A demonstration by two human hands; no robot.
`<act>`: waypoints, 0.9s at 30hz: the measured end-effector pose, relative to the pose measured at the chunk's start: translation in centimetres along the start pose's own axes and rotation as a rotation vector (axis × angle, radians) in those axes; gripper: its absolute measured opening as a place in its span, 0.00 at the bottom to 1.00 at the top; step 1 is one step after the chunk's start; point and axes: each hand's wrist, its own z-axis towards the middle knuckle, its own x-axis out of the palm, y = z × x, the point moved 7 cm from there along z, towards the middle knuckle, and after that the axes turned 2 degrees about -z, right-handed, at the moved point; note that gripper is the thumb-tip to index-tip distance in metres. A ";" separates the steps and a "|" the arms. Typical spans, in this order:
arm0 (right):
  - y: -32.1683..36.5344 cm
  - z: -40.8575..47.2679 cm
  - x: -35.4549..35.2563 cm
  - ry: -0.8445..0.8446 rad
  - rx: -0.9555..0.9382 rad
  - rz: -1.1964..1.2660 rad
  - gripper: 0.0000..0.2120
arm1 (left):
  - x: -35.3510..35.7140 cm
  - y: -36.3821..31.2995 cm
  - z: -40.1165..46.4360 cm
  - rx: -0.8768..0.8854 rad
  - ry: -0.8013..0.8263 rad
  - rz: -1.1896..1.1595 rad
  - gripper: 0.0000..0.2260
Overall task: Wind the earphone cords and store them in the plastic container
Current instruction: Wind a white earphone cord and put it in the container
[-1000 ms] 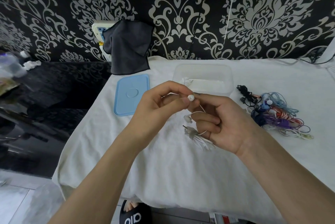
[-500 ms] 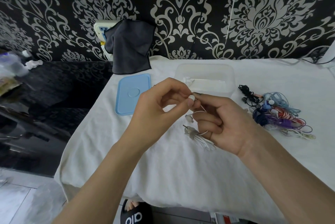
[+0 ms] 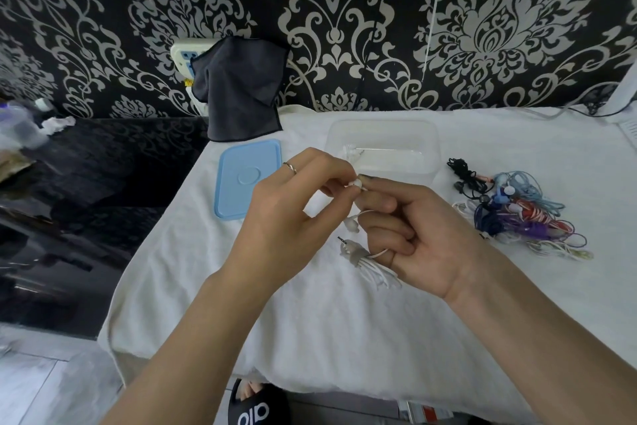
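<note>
**White earphones: winding in hand**

Slightly lowered since the earlier frames, the left hand (image 3: 293,214) now hides most of the earbud (image 3: 357,182) it pinches with curled fingertips. Right hand (image 3: 418,235): fingers curled round the white earphone cord (image 3: 374,268), whose wound loops and plug (image 3: 344,241) hang below the palm, above the white cloth (image 3: 310,321). Second earbud (image 3: 351,225) dangles between the hands. Plastic container (image 3: 382,156): open, just behind the hands, one white set apparently inside. Blue lid (image 3: 246,178) beside it. Tangled earphone pile (image 3: 517,211) to the right, unwound. Handling, judged: light, limp, springy cord; hold the bundle at mid-wrap, not by the buds.
</note>
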 end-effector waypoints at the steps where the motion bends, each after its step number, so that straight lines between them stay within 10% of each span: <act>1: 0.1 -0.1 0.1 0.000 -0.005 -0.010 0.11 | -0.1 -0.1 0.0 0.006 -0.011 0.016 0.03; 9: -0.1 -0.2 0.5 0.041 0.009 0.003 0.19 | 0.2 -0.4 0.0 0.085 0.004 0.027 0.02; 15: -0.3 -0.4 0.7 0.010 0.002 -0.024 0.03 | 0.2 0.2 0.0 -0.020 0.035 -0.040 0.06; 27: 0.1 -0.5 0.4 -0.030 -0.017 -0.037 0.04 | -0.3 0.1 -0.6 -0.035 0.027 -0.011 0.06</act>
